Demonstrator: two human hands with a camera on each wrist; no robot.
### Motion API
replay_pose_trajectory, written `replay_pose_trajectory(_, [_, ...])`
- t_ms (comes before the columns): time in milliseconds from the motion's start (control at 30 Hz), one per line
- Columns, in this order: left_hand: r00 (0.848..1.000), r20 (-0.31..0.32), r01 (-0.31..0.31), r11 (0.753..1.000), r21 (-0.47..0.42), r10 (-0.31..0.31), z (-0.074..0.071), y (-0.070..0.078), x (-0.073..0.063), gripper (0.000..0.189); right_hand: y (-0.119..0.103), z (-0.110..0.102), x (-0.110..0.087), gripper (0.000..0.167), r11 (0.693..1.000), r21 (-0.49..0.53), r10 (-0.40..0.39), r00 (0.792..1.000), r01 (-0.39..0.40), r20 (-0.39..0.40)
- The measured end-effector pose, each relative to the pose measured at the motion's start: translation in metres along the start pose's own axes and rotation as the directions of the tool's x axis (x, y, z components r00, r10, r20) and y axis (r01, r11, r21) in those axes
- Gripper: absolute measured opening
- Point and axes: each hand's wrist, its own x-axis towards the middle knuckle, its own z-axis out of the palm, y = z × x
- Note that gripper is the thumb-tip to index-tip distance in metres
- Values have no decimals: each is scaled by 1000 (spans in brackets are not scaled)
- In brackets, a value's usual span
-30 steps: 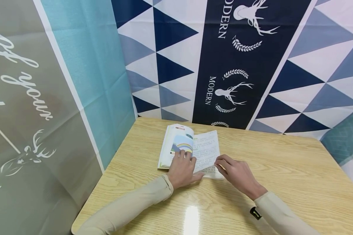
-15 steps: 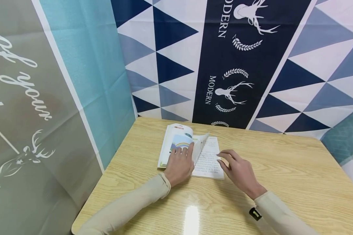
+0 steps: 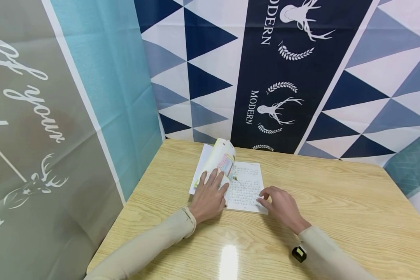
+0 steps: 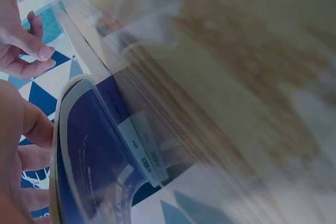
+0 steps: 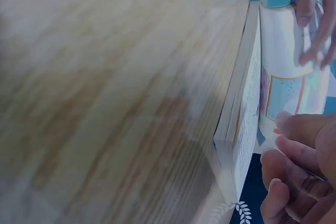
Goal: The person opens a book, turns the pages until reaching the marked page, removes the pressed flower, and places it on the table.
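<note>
An open book (image 3: 245, 188) lies on the table, its right page covered in small print. On its left side a thick batch of pages (image 3: 221, 157) with a coloured picture bulges up in a curve. My left hand (image 3: 208, 196) rests on these curved pages, fingers spread. Seen low in the left wrist view, the book shows a dark blue cover (image 4: 92, 145). My right hand (image 3: 281, 204) is at the right page's lower right edge, thumb and fingers loosely bent and apart. Between those fingertips (image 5: 283, 119) no page shows in the right wrist view.
The wooden table (image 3: 336, 202) extends to the right and in front of the book. A patterned cloth (image 3: 210, 77) hangs along the table's back edge, and a grey and teal one (image 3: 122, 97) along the left. A small black tag (image 3: 299, 254) sits by the right sleeve.
The page my right hand pinched has been let go and turned over to the left. The left pages now bulge higher with another picture, and my left hand has shifted slightly left.
</note>
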Motion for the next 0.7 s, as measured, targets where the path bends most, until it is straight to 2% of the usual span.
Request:
replay_pose_trajectory(333, [1000,11,1,993,-116,0,5,-5,-10,35,4,15,23,13,993,90,66,993,-75,97])
replay_pose_trajectory(533, [999,46,-4,984,-179,13,8,-9,-13,41,1,26,40,14,986,110,110,985,-125,135])
replay_pose_trajectory(700, [995,88,-20,981,-193,37,6,-13,-13,51,1,32,51,16,976,126,157,976,-177,151])
